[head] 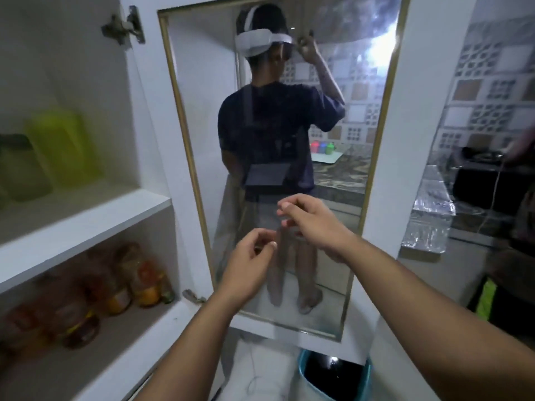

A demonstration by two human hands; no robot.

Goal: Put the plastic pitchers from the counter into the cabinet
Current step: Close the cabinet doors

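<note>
Both hands — left [249,264], right [312,224] — half-curled, holding nothing.

blurred green pitchers [43,157] cut by left edge, smeared jars [86,299] below, labels unreadable

A white cabinet door with a gold-framed glass panel [278,157] stands open. Patterned grey and tan wall tiles [492,91] lie right, a teal plastic bin [335,377] below.

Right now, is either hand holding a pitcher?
No, the left hand and right hand are empty; the yellow-green pitcher sits on the upper shelf.
</note>
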